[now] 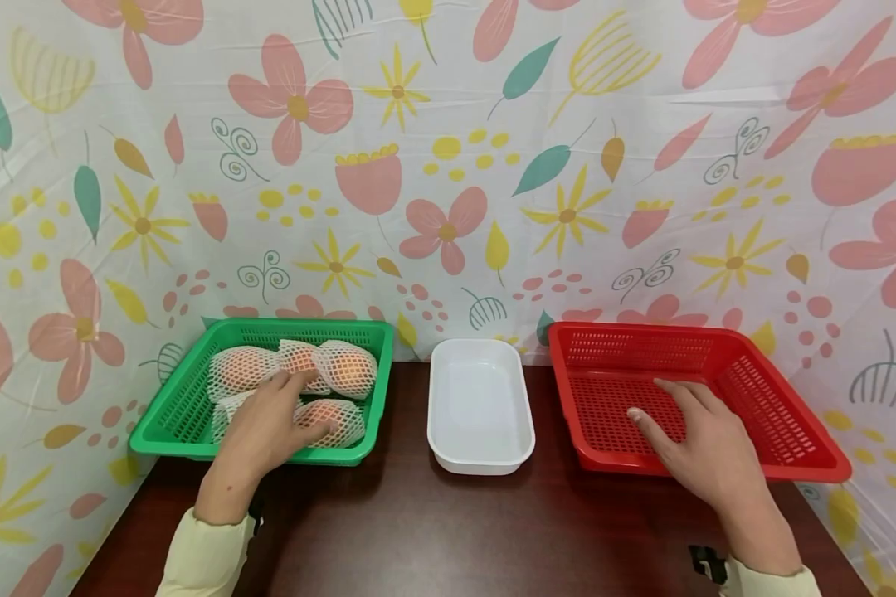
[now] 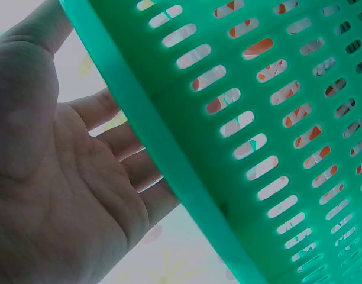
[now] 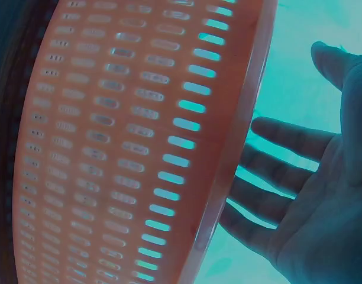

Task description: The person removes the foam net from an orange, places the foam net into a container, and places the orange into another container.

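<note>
My left hand (image 1: 265, 427) reaches over the front rim of the green basket (image 1: 182, 448), thumb and fingers spread. Its fingertips are close to several round orange-red fruits (image 1: 349, 371) in white foam nets; whether they touch one cannot be told. Part of a netted fruit at the front is hidden under this hand. In the left wrist view, the green basket wall (image 2: 187, 148) covers the fingertips. My right hand (image 1: 705, 448) hovers over the red basket (image 1: 799, 473) with fingers apart and holds nothing. The right wrist view shows those fingers (image 3: 293, 139) loosely extended beside the basket rim.
Between the two baskets stands a white rectangular dish (image 1: 481, 406) with nothing in it. All three stand on a dark reddish-brown table (image 1: 433, 531). A flower-patterned cloth (image 1: 448, 166) hangs behind and along both sides.
</note>
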Demonstrator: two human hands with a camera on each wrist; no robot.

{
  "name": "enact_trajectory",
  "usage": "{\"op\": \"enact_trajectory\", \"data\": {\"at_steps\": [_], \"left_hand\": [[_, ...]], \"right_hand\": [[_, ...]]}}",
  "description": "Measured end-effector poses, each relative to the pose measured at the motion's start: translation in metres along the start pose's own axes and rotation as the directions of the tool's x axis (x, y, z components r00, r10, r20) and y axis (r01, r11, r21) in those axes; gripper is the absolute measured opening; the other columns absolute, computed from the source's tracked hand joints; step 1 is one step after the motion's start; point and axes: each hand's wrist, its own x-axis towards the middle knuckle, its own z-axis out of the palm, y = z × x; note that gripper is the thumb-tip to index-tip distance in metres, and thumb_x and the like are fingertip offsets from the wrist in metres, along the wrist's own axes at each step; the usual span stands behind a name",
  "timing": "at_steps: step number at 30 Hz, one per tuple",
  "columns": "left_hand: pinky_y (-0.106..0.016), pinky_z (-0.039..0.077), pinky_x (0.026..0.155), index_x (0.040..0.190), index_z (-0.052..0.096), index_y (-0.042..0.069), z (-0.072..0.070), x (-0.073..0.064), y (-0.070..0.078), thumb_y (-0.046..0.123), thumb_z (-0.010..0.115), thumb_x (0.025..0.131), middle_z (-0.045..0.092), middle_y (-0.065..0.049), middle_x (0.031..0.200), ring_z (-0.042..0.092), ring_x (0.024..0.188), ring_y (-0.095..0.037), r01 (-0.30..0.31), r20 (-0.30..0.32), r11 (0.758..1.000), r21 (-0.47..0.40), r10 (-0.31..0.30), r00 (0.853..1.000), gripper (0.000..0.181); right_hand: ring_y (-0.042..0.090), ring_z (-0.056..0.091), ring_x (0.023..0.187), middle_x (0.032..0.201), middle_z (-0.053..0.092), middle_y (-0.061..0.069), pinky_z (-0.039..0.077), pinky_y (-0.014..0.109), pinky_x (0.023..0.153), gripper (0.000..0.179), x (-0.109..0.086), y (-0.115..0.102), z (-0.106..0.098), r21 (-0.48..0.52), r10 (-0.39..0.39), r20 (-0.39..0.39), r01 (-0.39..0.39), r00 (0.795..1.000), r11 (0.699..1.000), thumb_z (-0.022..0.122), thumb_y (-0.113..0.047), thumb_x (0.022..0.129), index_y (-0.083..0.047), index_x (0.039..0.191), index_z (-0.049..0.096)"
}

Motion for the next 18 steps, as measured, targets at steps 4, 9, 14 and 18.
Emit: {"op": "enact_trajectory", "data": {"at_steps": [4, 9, 14, 18], "left_hand": [[-0.058, 0.056, 0.083, 0.147, 0.059, 0.004, 0.001, 0.000, 0.000, 0.042, 0.089, 0.085, 0.064, -0.021, 0.130, 0.064, 0.105, -0.038, -0.002, 0.012, 1.000, 0.008, 0.002, 1.000, 0.078], [-0.061, 0.055, 0.089, 0.145, 0.059, 0.004, 0.002, 0.000, 0.001, 0.042, 0.089, 0.086, 0.064, -0.022, 0.134, 0.064, 0.115, -0.042, -0.003, 0.027, 1.000, 0.008, 0.003, 1.000, 0.077], [-0.060, 0.055, 0.088, 0.145, 0.059, 0.005, 0.003, -0.001, 0.000, 0.046, 0.087, 0.088, 0.064, -0.021, 0.134, 0.066, 0.109, -0.039, 0.000, 0.053, 1.000, 0.000, 0.000, 0.999, 0.076], [-0.056, 0.056, 0.082, 0.145, 0.060, 0.005, 0.003, -0.002, -0.001, 0.046, 0.086, 0.088, 0.065, -0.019, 0.130, 0.066, 0.097, -0.033, -0.008, 0.050, 1.000, -0.011, 0.009, 0.999, 0.074]], "right_hand": [[0.054, 0.050, 0.128, 0.144, 0.054, 0.031, 0.042, 0.080, 0.098, 0.077, -0.001, -0.004, -0.001, 0.017, -0.004, 0.008, 0.004, 1.000, 1.000, 0.077, -0.052, 0.093, -0.002, 0.148, 0.056], [0.052, 0.051, 0.128, 0.145, 0.054, 0.028, 0.043, 0.080, 0.096, 0.075, -0.003, -0.009, -0.001, 0.048, -0.038, 0.000, 0.038, 0.999, 0.998, 0.080, -0.048, 0.092, -0.004, 0.149, 0.057], [0.048, 0.055, 0.124, 0.142, 0.058, 0.024, 0.046, 0.078, 0.094, 0.072, -0.008, -0.014, 0.001, 0.082, -0.118, -0.024, 0.119, 0.993, 0.989, 0.084, -0.042, 0.090, -0.006, 0.147, 0.058], [0.041, 0.059, 0.120, 0.138, 0.061, 0.018, 0.050, 0.074, 0.092, 0.065, -0.015, -0.023, 0.002, 0.137, -0.179, -0.037, 0.183, 0.983, 0.974, 0.084, -0.035, 0.091, -0.007, 0.145, 0.061]]}}
